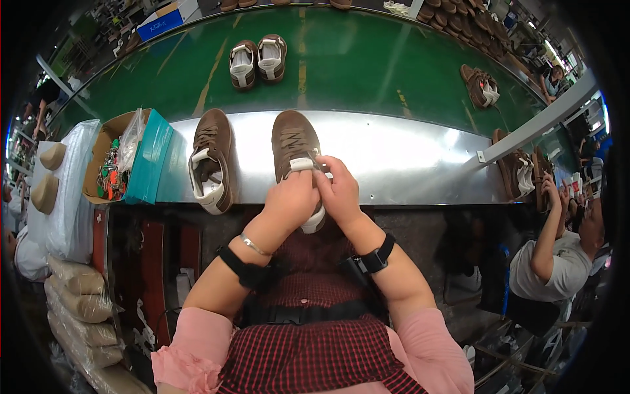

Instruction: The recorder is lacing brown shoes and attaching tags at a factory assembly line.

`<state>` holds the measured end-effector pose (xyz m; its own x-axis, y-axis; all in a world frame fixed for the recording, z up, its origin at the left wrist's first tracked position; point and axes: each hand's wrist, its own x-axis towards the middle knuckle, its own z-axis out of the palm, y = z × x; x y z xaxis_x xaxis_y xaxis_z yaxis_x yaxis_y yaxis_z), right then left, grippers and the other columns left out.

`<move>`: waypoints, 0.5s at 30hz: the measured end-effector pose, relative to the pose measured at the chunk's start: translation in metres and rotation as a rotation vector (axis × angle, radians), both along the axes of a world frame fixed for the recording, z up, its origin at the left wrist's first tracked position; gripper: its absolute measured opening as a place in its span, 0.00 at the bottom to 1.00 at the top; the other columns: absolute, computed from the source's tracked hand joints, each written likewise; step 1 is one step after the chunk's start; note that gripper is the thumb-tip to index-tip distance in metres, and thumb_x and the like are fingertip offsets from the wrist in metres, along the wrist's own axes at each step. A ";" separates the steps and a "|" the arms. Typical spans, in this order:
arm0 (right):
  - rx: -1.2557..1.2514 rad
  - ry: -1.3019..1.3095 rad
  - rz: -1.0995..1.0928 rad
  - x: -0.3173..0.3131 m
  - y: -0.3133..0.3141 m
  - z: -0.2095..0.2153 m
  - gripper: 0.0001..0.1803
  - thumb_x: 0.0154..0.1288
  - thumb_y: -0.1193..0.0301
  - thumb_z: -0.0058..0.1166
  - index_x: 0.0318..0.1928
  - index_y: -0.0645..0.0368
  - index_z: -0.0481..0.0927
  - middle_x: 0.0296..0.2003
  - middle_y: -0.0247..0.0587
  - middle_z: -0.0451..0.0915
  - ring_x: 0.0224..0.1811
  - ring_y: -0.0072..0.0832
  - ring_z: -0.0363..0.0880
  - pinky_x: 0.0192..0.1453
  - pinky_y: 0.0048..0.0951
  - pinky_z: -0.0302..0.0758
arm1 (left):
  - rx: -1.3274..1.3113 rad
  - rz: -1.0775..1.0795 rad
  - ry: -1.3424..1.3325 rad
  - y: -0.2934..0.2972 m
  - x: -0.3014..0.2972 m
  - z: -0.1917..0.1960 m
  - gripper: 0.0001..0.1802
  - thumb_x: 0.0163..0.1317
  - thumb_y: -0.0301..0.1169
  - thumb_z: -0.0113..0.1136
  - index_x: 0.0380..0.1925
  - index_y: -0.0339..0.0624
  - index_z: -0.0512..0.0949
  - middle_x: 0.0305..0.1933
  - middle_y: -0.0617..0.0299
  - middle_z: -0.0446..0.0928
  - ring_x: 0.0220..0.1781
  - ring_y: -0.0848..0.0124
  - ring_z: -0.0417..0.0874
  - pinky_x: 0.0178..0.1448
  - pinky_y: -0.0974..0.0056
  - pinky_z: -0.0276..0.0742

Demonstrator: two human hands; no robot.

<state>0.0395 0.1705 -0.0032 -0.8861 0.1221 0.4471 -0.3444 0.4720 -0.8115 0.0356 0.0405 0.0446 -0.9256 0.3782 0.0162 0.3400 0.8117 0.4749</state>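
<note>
one head-worn fisheye looks closely down at left hand (293,199) and right hand (340,193).

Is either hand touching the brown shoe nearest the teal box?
No: that shoe stands apart on the metal ledge, while the left hand and right hand are both at the other brown shoe.

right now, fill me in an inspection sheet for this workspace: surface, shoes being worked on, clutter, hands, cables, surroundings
Surface: shiny silver metal shelf, with a long green surface beyond it
Job's things: brown lace-up shoe with pale lining at both hands; matching brown shoe stands to its left
Clutter: teal-and-brown cardboard box at left, holding small coloured items
Hands: left hand and right hand meet at the first shoe's opening; exact grip hidden
Cables: nothing seen clearly
Surroundings: person in pale grey shirt at right; brown-and-white shoe pair on the green surface
</note>
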 end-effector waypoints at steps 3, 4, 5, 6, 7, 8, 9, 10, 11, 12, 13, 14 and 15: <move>-0.091 -0.029 0.032 -0.002 0.008 -0.008 0.16 0.61 0.70 0.55 0.48 0.60 0.73 0.44 0.45 0.77 0.44 0.40 0.77 0.45 0.35 0.75 | 0.107 -0.190 -0.015 -0.019 0.007 0.029 0.15 0.58 0.36 0.56 0.39 0.36 0.77 0.37 0.49 0.78 0.40 0.49 0.79 0.44 0.50 0.75; -0.163 -0.086 0.078 -0.002 0.008 -0.007 0.18 0.60 0.70 0.56 0.50 0.61 0.72 0.47 0.46 0.75 0.45 0.38 0.76 0.45 0.35 0.75 | 0.173 -0.189 0.072 -0.025 0.007 0.037 0.14 0.56 0.35 0.59 0.40 0.38 0.79 0.34 0.53 0.79 0.38 0.53 0.79 0.44 0.54 0.75; -0.235 -0.143 0.122 -0.001 0.010 -0.006 0.21 0.59 0.69 0.57 0.52 0.61 0.71 0.49 0.46 0.74 0.46 0.37 0.75 0.46 0.35 0.76 | 0.169 -0.195 0.068 -0.027 0.003 0.040 0.14 0.56 0.35 0.59 0.40 0.38 0.79 0.34 0.53 0.79 0.38 0.53 0.79 0.44 0.54 0.75; -0.284 -0.203 0.171 -0.001 0.013 -0.013 0.26 0.56 0.69 0.59 0.55 0.61 0.68 0.53 0.48 0.70 0.47 0.35 0.73 0.45 0.32 0.77 | 0.276 -0.099 0.124 -0.028 -0.003 0.042 0.13 0.55 0.33 0.61 0.38 0.38 0.79 0.32 0.54 0.78 0.37 0.55 0.79 0.44 0.57 0.75; -0.289 -0.204 0.162 -0.001 0.015 -0.020 0.26 0.56 0.69 0.59 0.55 0.61 0.68 0.53 0.48 0.70 0.47 0.35 0.73 0.45 0.32 0.77 | 0.384 -0.004 0.179 -0.027 -0.009 0.043 0.12 0.55 0.32 0.62 0.37 0.38 0.79 0.31 0.56 0.78 0.36 0.58 0.79 0.43 0.60 0.75; -0.220 -0.106 0.166 -0.003 0.013 -0.025 0.28 0.56 0.69 0.60 0.56 0.61 0.67 0.54 0.48 0.69 0.47 0.34 0.72 0.45 0.30 0.77 | 0.386 -0.046 0.222 -0.029 -0.018 0.034 0.11 0.53 0.33 0.64 0.33 0.39 0.79 0.36 0.55 0.78 0.41 0.59 0.77 0.49 0.61 0.72; -0.151 -0.009 0.169 -0.003 0.011 -0.028 0.29 0.55 0.70 0.60 0.57 0.61 0.66 0.55 0.48 0.68 0.47 0.33 0.72 0.44 0.27 0.78 | 0.378 -0.043 0.223 -0.025 -0.024 0.022 0.11 0.53 0.33 0.64 0.33 0.39 0.79 0.36 0.55 0.78 0.41 0.59 0.77 0.49 0.61 0.72; -0.179 -0.008 0.172 -0.004 0.009 -0.030 0.30 0.53 0.74 0.60 0.57 0.60 0.66 0.57 0.47 0.66 0.48 0.30 0.72 0.45 0.25 0.78 | 0.378 -0.029 0.292 -0.018 -0.029 0.007 0.10 0.53 0.33 0.65 0.31 0.39 0.79 0.40 0.53 0.77 0.46 0.57 0.75 0.53 0.59 0.69; -0.184 -0.009 0.173 -0.003 0.008 -0.026 0.30 0.53 0.74 0.60 0.57 0.60 0.66 0.57 0.47 0.66 0.48 0.30 0.72 0.45 0.25 0.78 | 0.378 -0.022 0.358 -0.010 -0.031 -0.004 0.10 0.52 0.34 0.65 0.28 0.40 0.78 0.45 0.52 0.75 0.51 0.55 0.73 0.57 0.57 0.66; -0.244 -0.058 0.161 -0.001 0.007 -0.022 0.30 0.52 0.75 0.60 0.57 0.59 0.66 0.58 0.47 0.65 0.48 0.29 0.71 0.46 0.26 0.77 | 0.405 0.020 0.263 -0.008 -0.032 -0.012 0.11 0.52 0.36 0.66 0.27 0.40 0.77 0.51 0.50 0.72 0.57 0.51 0.67 0.61 0.53 0.61; -0.303 -0.106 0.139 0.001 0.008 -0.018 0.30 0.52 0.77 0.59 0.57 0.59 0.66 0.59 0.46 0.64 0.49 0.28 0.71 0.47 0.26 0.77 | 0.403 0.012 0.259 -0.007 -0.032 -0.016 0.11 0.52 0.36 0.66 0.27 0.40 0.77 0.51 0.50 0.72 0.57 0.51 0.67 0.61 0.53 0.61; -0.330 -0.137 0.146 0.002 0.011 -0.016 0.31 0.51 0.79 0.59 0.57 0.58 0.65 0.60 0.45 0.62 0.50 0.28 0.71 0.48 0.27 0.78 | 0.371 0.020 0.291 -0.007 -0.031 -0.018 0.11 0.53 0.36 0.65 0.28 0.40 0.78 0.52 0.50 0.71 0.58 0.51 0.66 0.63 0.52 0.60; -0.332 -0.136 0.140 0.002 0.012 -0.017 0.31 0.51 0.79 0.59 0.57 0.58 0.65 0.60 0.45 0.62 0.50 0.28 0.71 0.48 0.27 0.78 | 0.340 0.029 0.323 -0.007 -0.030 -0.021 0.12 0.53 0.37 0.65 0.30 0.40 0.78 0.54 0.49 0.71 0.60 0.50 0.65 0.64 0.51 0.58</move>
